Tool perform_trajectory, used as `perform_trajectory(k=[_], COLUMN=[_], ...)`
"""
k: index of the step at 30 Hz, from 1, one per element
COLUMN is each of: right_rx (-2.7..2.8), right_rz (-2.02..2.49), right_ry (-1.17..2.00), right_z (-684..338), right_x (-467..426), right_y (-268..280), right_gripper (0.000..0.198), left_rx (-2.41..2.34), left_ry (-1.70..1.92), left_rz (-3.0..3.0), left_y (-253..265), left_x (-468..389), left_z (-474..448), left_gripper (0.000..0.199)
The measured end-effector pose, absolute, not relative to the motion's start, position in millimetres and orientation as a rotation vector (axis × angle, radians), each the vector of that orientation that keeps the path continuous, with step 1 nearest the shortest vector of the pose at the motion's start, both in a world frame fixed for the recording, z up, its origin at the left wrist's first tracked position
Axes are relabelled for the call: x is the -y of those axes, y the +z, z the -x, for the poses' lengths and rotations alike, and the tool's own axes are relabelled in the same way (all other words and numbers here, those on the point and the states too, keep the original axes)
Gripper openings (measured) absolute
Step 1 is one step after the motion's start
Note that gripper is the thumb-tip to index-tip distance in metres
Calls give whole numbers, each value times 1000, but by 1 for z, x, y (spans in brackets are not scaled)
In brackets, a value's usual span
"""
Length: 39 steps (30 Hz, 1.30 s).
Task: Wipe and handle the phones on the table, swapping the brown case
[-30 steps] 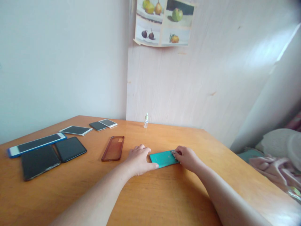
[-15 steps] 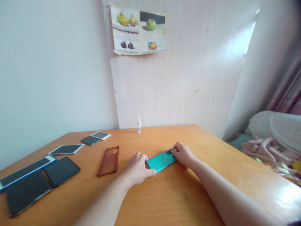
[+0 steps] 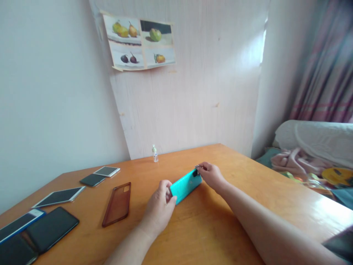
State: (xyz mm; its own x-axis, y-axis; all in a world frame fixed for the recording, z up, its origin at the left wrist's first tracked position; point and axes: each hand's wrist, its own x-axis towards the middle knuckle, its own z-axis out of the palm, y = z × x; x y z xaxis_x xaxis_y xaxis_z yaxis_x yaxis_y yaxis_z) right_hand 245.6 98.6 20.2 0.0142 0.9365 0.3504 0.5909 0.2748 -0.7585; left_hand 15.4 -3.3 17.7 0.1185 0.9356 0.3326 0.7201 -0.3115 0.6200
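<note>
A teal smartphone (image 3: 185, 187) is tilted up off the table, its back with the dark camera block facing me. My left hand (image 3: 160, 206) grips its left end, thumb on the near side and fingers behind. At the camera end, my right hand (image 3: 211, 175) pinches the upper right corner. To the left of my left hand lies a see-through brown phone case (image 3: 117, 204), flat on the table and touched by neither hand.
Several devices lie along the wooden table's (image 3: 220, 228) left side, among them a black phone (image 3: 52, 228), a white-framed one (image 3: 59, 197) and a blue-edged one (image 3: 22, 224). A small clear bottle (image 3: 154, 154) stands near the back edge.
The teal phone has been tipped up from lying nearly flat, with both hands now holding its ends. The head view has turned to the right.
</note>
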Motion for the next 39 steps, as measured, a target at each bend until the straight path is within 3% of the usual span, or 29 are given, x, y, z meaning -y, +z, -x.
perform_trajectory(k=[12,20,30,39], right_rx=[2122,1787,2121,1790], right_rz=[832,1353,800,1271], right_ry=[402,360,393,367], right_z=[-189,-241,-182,-231], right_x=[-34,-86,-29,-77], right_y=[36,36,32,34], right_gripper=[22,32,21,27], left_rx=[-1584,-1611,-1515,-1515], left_ry=[971,990,1137,1191], left_rz=[-2136,-2157,-2064,-2043], left_y=[21,22,20,13], left_x=[5,7,6,3], left_z=[-19,-21,-22,-21], left_gripper=[19,17,21,31])
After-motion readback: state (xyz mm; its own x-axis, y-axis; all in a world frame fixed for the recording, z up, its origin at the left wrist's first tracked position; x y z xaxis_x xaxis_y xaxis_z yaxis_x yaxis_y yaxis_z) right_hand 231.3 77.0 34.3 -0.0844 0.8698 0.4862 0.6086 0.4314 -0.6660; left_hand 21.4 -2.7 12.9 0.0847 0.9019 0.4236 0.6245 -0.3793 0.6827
